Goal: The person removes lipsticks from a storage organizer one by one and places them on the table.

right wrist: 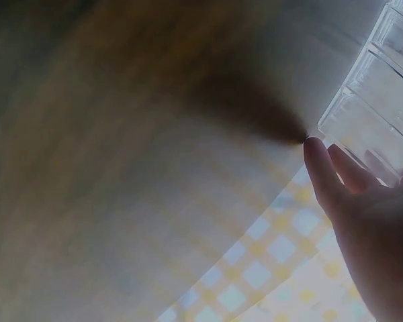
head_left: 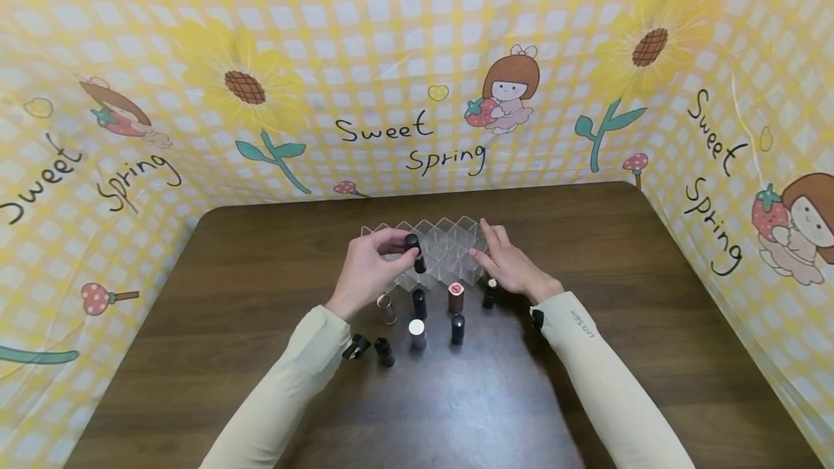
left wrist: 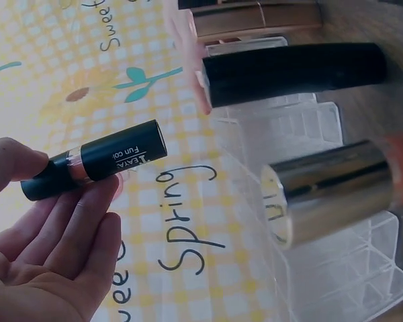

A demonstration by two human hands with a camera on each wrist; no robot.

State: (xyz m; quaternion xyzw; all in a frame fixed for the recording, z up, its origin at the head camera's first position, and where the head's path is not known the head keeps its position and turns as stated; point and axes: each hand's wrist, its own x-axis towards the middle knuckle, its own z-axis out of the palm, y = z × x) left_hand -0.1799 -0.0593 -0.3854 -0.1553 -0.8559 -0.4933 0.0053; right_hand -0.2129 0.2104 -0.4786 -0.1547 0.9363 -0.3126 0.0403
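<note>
My left hand (head_left: 366, 266) pinches a black lipstick tube (head_left: 415, 252) between thumb and fingers, above a clear plastic lipstick organizer (head_left: 445, 246) with diamond-shaped compartments. In the left wrist view the held lipstick (left wrist: 121, 151) has a coppery band and pale lettering on its black case. At the organizer's right end, my right hand (head_left: 515, 265) touches it with extended fingers. The right wrist view shows those fingertips against the organizer's clear wall (right wrist: 363, 100).
Several lipsticks stand on the brown table (head_left: 274, 252) in front of the organizer. Among them are a rose-gold one (head_left: 386, 308), a silver-topped one (head_left: 417, 334), a brown one (head_left: 455, 300) and a black one (head_left: 457, 329). Patterned yellow cloth (head_left: 391, 78) rises behind the table.
</note>
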